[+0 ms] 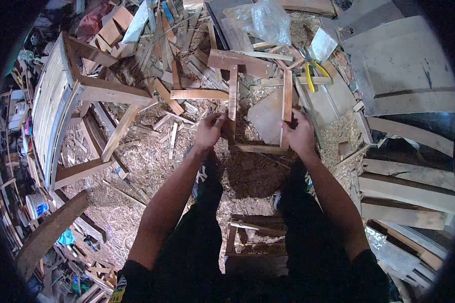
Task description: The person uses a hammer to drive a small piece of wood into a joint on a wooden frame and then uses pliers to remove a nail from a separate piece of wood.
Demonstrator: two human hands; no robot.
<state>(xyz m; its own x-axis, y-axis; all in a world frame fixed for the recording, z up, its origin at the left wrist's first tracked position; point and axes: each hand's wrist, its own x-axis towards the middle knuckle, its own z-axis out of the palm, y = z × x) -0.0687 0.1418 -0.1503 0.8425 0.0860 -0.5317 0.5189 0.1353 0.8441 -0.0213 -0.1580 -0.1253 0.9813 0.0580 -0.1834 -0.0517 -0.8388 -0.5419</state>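
Observation:
Between my hands is a wooden frame [259,149], with a near crosspiece and two uprights reaching away from me. My left hand [210,133] grips its left side near the lower corner, fingers curled in. On the other side, my right hand [300,135] has its thumb and fingers closed around the right upright. A reddish-brown board [240,63] lies across the far end of the left upright; whether they are joined I cannot tell. Close to the left upright lies a short wooden strip [199,94]. Yellow-handled pliers [310,78] rest beyond my right hand.
Wood shavings [151,187] and offcuts cover the floor. A larger slatted wooden structure [60,108] stands at left. Large flat sheets [402,60] and stacked boards [404,194] lie at right. Clear plastic wrap [270,22] sits at the back. A small wooden frame [231,237] is between my legs.

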